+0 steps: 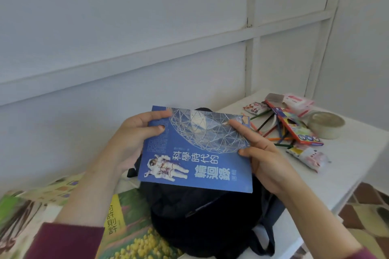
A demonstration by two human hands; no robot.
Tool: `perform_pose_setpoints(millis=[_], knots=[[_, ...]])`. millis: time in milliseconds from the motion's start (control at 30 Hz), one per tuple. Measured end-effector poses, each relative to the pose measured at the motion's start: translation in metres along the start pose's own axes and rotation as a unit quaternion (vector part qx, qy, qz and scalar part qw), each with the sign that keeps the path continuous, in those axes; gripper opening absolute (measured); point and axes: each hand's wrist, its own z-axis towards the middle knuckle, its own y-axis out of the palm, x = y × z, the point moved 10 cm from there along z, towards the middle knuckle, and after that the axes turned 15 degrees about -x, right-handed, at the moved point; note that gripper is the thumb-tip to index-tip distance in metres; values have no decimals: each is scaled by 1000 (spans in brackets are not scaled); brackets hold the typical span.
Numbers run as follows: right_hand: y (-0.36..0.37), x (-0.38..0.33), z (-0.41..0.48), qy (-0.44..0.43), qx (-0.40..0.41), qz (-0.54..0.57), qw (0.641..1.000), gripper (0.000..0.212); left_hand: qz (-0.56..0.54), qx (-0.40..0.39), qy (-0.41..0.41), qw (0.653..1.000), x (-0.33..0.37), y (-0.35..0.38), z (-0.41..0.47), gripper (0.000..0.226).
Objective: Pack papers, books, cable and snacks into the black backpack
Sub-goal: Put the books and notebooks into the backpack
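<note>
Both hands held one book between them. The left hand gripped its left edge, thumb on the cover and fingers curled over the top corner. The right hand pinched the right edge, thumb on the cover and forefinger lying along it.

The blue book hung just above the black backpack, which lay on the white tabletop. Its cover showed an astronaut, a geodesic dome and the title 科學時代的輪迴錄.

This looked like the book-packing step. The next move would call for finding the bag's mouth, which the book hid, and tipping the book edge-first into it.

Left of the bag lay a flower-covered book printed 可許則許. To the right sat a coloured-pencil box, loose pencils, two snack packets, a tape roll and a pink pack, their labels too small to read.
</note>
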Motion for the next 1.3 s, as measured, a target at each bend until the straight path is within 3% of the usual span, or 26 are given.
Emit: perform_pose_setpoints(millis=[133,233,467,700,833,900,967,1067,1133,1200,1267,1300], knots=[[-34,3,-18,-3,79,67,995,63,56,-64,-51,995,-23,32,8,40],[-48,-1,-33,8,89,77,993,59,107,-90,-79,987,-34,54,8,45],[-68,17,-64,146,78,-5,986,59,272,-95,-86,954,-49,73,16,50],[-79,21,-88,137,119,75,981,58,146,-150,-64,976,-67,93,20,46],[-90,17,-104,106,160,85,978,59,136,-173,-70,973,-77,104,20,44],[-101,15,-113,87,197,88,973,60,123,-208,-80,967,-86,112,17,64],[-110,11,-123,64,235,90,966,60,154,-260,-86,949,-99,123,10,101],[-117,6,-136,29,276,97,956,62,284,-312,-67,904,-113,139,-1,119],[-119,4,-144,9,293,103,950,62,350,-277,-23,895,-108,139,-1,113],[-120,2,-150,-3,305,110,946,62,429,-173,71,884,-85,126,-1,100],[-118,1,-154,-13,307,116,944,62,569,-62,188,798,-54,123,-6,81],[-117,1,-156,-16,307,119,944,61,622,-45,224,749,-47,126,-8,70]])
